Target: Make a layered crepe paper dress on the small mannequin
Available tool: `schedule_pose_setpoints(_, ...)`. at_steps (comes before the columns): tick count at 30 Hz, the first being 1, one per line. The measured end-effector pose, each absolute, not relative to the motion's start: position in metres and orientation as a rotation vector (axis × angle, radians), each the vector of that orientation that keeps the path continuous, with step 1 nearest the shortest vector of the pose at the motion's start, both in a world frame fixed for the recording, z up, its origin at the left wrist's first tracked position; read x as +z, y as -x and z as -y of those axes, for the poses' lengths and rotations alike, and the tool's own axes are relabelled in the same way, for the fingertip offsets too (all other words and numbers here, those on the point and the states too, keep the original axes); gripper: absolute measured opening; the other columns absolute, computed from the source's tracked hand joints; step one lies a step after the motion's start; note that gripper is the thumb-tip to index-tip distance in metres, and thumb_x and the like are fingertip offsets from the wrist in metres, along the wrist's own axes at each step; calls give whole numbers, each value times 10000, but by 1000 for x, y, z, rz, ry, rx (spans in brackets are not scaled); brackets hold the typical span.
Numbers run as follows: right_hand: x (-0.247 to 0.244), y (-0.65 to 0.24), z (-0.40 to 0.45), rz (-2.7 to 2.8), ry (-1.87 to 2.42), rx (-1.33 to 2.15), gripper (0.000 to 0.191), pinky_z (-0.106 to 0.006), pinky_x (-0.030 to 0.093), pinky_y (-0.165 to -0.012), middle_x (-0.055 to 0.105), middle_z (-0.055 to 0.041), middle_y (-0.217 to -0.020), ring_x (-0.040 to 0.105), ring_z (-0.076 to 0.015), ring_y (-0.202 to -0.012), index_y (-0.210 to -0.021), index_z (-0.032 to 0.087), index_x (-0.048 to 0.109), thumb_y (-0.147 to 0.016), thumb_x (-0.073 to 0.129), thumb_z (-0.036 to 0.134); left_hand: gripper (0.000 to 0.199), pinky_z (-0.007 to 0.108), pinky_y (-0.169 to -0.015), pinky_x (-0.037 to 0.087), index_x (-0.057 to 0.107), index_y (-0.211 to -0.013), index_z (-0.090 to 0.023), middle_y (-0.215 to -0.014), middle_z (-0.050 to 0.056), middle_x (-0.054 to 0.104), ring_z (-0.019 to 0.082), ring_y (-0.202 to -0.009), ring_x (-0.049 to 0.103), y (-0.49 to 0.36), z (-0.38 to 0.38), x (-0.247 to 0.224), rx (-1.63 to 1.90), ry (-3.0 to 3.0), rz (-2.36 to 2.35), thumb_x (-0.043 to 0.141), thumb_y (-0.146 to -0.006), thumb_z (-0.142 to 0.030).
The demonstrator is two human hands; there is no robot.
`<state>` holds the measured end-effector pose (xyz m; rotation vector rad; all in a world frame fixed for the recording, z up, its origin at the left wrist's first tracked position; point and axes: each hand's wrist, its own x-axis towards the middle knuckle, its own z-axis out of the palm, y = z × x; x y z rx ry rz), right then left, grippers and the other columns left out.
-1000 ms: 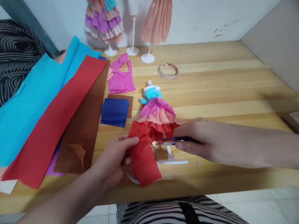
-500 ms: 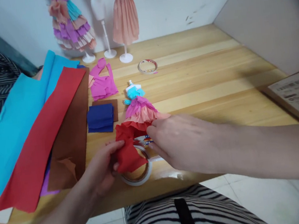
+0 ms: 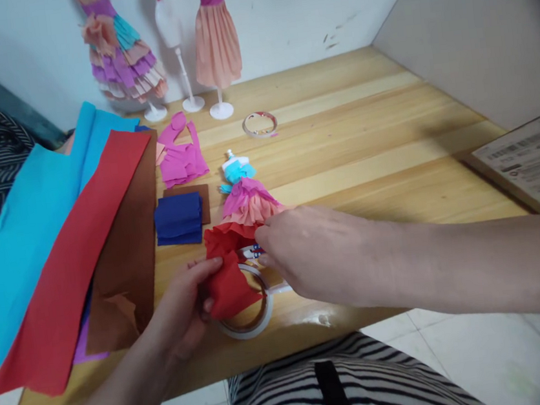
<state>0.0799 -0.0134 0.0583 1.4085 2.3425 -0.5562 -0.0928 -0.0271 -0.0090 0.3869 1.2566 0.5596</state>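
One piece of red crepe (image 3: 231,290) is pinched between the thumb and fingers of the left hand (image 3: 187,306), on the near side of the small dressed mannequin (image 3: 247,195), probably to keep the piece steady and spread for the blades. The right hand (image 3: 294,245) curls around the scissors (image 3: 252,252) close under the mannequin's red frill; the fingers hide the handles, so I cannot tell how far the blades are parted. The red piece runs up to that frill, though whether the two are joined is unclear.

Partly beneath the red piece, nearer the person than the mannequin, lies a white tape roll (image 3: 250,332), seemingly kept within reach. Left of the mannequin, folded blue squares (image 3: 179,219) overlap a brown square, with pink scraps (image 3: 182,165) beyond them, apparently sorted by colour. Farther left, long red, turquoise and brown sheets (image 3: 75,250) overlap, perhaps to leave working room on the worktop (image 3: 364,133). Behind the mannequin sits a clear tape ring (image 3: 262,136); three display stands (image 3: 222,111) are near the wall, well away from the blades.
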Motion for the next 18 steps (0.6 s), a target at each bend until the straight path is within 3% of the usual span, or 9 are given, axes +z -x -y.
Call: schedule_pose_setpoints(18, 56, -83, 17, -2264, -1490, -616, 167, -272, 302, -466, 699, -91, -753, 598, -180, -572, -852, 134, 700, -832, 548, 198, 78, 145, -327, 186, 575, -731, -123, -444, -56, 468, 33, -317, 317, 95, 23, -9, 551, -265, -1339, 580, -781, -182)
